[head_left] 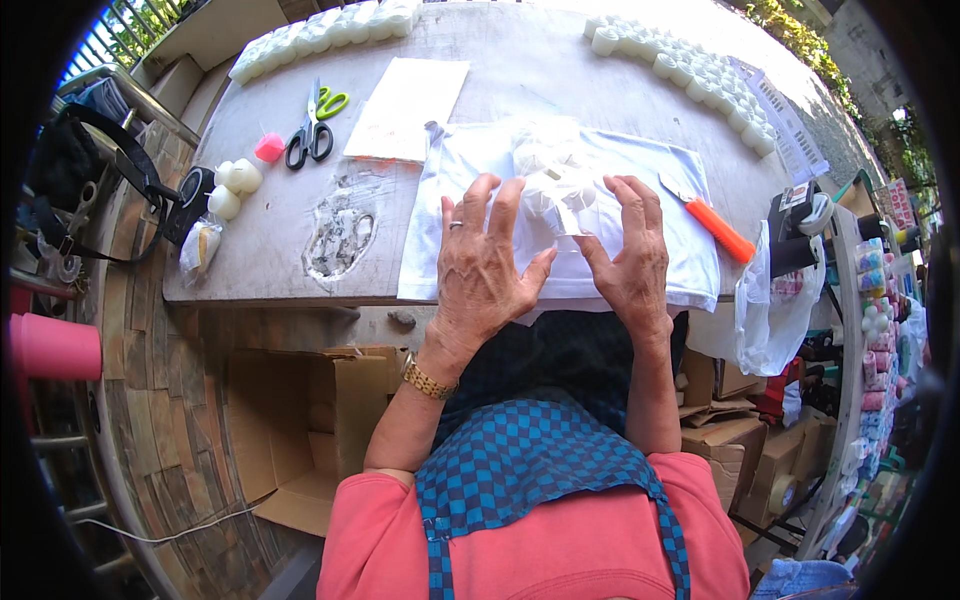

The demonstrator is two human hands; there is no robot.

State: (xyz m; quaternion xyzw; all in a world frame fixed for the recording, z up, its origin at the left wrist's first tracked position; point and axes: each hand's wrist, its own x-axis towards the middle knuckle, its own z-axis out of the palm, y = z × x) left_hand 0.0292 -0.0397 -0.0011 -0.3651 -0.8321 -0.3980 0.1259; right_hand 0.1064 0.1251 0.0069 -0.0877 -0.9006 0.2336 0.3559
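Observation:
On a folded white cloth (430,240) at the table's near edge lies a bunch of small white candles (552,180) in clear plastic. My left hand (487,262) is on the left of this bundle, fingers spread and thumb pointing towards it. On the other side my right hand (632,245) has its fingers apart, its thumb close to the near end of the plastic. Whether the fingertips touch the film cannot be made out. Neither hand is closed on anything. An orange-handled utility knife (718,228) rests at the cloth's right, blade towards the far left.
Scissors with black handles (310,140), green-handled scissors (330,103), a pink lump (269,148) and a white sheet stack (410,105) lie left. Rows of white candles (330,35) line the far edge. A plastic bag (755,310) hangs right; a cardboard box (300,420) stands below.

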